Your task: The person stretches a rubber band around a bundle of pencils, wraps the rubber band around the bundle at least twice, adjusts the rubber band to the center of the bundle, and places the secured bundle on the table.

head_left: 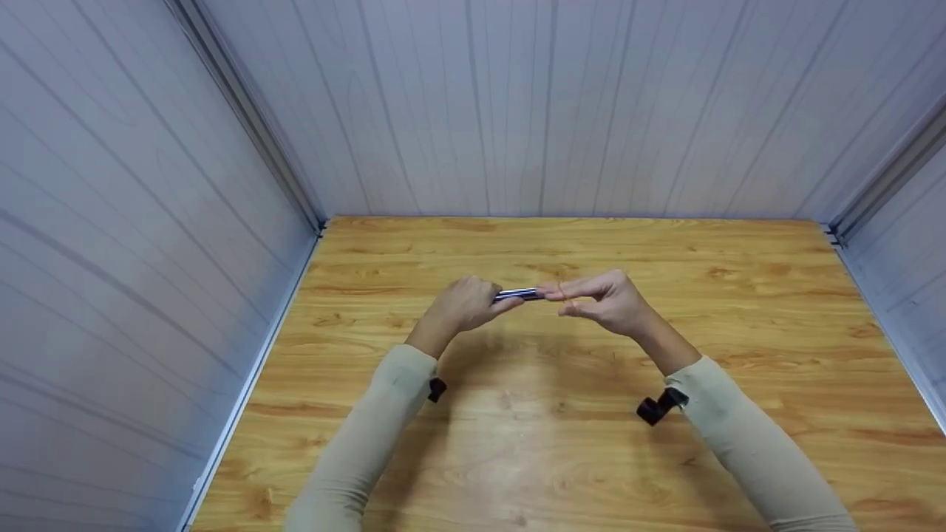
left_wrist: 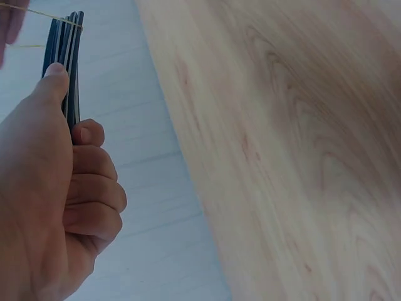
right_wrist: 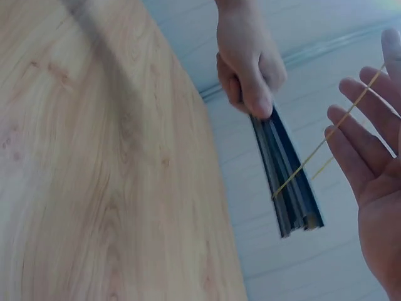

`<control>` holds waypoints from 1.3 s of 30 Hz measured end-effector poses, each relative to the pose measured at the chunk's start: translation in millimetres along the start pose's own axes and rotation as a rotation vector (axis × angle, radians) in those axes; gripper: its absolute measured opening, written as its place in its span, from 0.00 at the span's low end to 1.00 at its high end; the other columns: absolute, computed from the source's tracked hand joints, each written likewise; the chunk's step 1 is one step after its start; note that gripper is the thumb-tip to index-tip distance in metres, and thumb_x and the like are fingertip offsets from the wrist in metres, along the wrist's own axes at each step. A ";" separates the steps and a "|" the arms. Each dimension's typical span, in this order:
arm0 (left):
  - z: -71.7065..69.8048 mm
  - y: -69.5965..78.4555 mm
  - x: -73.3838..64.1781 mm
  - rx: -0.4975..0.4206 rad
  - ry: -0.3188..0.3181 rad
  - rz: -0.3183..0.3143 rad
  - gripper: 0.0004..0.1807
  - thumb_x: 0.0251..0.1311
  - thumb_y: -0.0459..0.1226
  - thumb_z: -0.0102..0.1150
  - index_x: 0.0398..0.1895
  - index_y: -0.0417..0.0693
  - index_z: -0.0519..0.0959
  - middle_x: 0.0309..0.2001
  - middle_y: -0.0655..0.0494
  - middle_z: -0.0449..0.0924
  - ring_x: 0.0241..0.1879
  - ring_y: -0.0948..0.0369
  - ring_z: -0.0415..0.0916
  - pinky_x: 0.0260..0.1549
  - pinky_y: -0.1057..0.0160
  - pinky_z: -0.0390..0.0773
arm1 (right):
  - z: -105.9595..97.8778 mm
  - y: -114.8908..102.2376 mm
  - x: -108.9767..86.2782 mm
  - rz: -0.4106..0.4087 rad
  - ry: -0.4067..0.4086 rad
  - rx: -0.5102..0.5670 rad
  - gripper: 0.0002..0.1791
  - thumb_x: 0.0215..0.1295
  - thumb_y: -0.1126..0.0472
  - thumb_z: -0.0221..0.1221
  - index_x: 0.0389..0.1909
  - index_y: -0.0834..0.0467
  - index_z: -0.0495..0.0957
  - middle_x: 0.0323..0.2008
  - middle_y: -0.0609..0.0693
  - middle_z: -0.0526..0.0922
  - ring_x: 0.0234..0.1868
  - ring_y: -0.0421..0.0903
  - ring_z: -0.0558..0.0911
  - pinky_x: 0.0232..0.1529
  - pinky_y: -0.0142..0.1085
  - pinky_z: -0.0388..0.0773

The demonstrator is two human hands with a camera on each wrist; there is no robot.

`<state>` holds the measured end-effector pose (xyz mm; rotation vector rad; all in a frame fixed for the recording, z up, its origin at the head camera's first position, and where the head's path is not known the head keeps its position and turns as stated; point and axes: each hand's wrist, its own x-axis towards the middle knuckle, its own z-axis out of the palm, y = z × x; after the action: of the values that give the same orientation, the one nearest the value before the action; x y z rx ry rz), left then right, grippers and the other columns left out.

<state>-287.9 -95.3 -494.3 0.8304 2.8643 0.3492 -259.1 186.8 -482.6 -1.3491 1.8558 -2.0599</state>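
My left hand [head_left: 465, 304] grips a bundle of thin dark strips with pale edges [head_left: 519, 294], held in the air above the table. In the left wrist view its fingers curl round the bundle and the thumb lies along it. A thin yellowish rubber band [right_wrist: 319, 148] crosses the bundle near its free end and stretches over to my right hand [head_left: 610, 303]. The right fingers are extended and spread inside the band, with the thumb apart from them. What exactly the strips are cannot be told.
A wood-grain table [head_left: 547, 443] lies below both hands. Pale panelled walls [head_left: 510, 111] rise at its back, left and right. Black wrist-camera mounts [head_left: 652, 410] stick out from the sleeves.
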 end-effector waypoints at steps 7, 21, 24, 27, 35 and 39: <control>12.3 7.5 -2.1 -0.104 0.024 0.013 0.31 0.87 0.61 0.50 0.28 0.50 0.74 0.21 0.62 0.63 0.22 0.63 0.61 0.27 0.63 0.64 | 10.0 -6.9 12.2 -0.206 0.085 -0.400 0.34 0.52 0.79 0.80 0.64 0.73 0.84 0.66 0.66 0.87 0.73 0.39 0.85 0.72 0.32 0.82; 20.7 21.0 -11.1 0.029 0.105 0.134 0.32 0.87 0.59 0.53 0.30 0.43 0.82 0.18 0.63 0.61 0.18 0.66 0.58 0.23 0.67 0.60 | 3.9 -15.0 16.4 -0.128 0.171 -0.447 0.31 0.52 0.80 0.80 0.60 0.70 0.89 0.61 0.71 0.89 0.70 0.33 0.86 0.71 0.28 0.81; 19.6 20.4 -8.8 0.018 0.081 0.076 0.32 0.87 0.60 0.52 0.30 0.46 0.80 0.20 0.62 0.63 0.19 0.65 0.60 0.24 0.66 0.62 | 3.9 -16.9 17.1 -0.151 0.108 -0.342 0.31 0.54 0.78 0.80 0.62 0.70 0.88 0.64 0.67 0.89 0.72 0.38 0.86 0.73 0.32 0.82; 19.3 20.1 -6.6 -0.024 0.064 0.020 0.31 0.87 0.61 0.51 0.30 0.49 0.77 0.21 0.62 0.63 0.20 0.64 0.61 0.26 0.64 0.64 | 6.0 -16.9 17.9 -0.181 0.074 -0.310 0.31 0.58 0.71 0.81 0.64 0.68 0.87 0.66 0.60 0.89 0.74 0.41 0.85 0.73 0.34 0.82; 21.8 23.4 -0.1 -0.229 0.106 -0.130 0.32 0.87 0.62 0.50 0.23 0.55 0.68 0.20 0.62 0.64 0.20 0.63 0.62 0.24 0.65 0.64 | 18.5 -11.4 14.6 -0.366 0.122 -0.503 0.39 0.61 0.49 0.82 0.66 0.69 0.86 0.66 0.71 0.86 0.77 0.47 0.83 0.76 0.38 0.80; 24.1 26.3 1.4 -0.320 0.179 -0.200 0.32 0.87 0.61 0.50 0.22 0.55 0.67 0.19 0.62 0.62 0.18 0.64 0.60 0.22 0.66 0.62 | 26.7 -6.0 10.4 -0.443 0.183 -0.594 0.47 0.62 0.44 0.80 0.70 0.74 0.80 0.75 0.68 0.79 0.84 0.49 0.76 0.82 0.39 0.74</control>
<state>-270.9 -68.6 -510.8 0.4729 2.9007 0.8651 -246.0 161.8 -474.8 -1.9027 2.5902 -1.9263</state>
